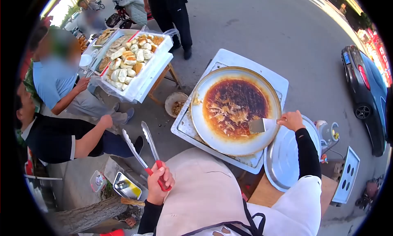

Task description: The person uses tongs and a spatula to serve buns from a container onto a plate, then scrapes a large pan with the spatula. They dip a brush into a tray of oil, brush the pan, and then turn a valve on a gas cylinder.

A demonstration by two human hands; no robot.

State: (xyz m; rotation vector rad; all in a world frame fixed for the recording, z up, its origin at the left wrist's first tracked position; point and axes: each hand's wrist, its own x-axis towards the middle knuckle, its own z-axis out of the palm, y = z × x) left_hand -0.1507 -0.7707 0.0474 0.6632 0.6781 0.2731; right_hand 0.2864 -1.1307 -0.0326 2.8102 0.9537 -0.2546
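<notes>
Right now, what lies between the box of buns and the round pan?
The head view shows wooden legs, a bowl and the white stand's edge between box and pan.

Red-handled metal tongs (150,141) are gaping open, tilting well apart from the pan (199,117); flat metal scraper (257,126) is slanting over the pan's brown-stained inside; round, pale-rimmed pan is lying face up, holding shredded, light-brown scraps (228,111) on dark residue (241,90).

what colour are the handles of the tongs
Red on the tongs, with silvery metal arms; seen best in the head view.
</notes>
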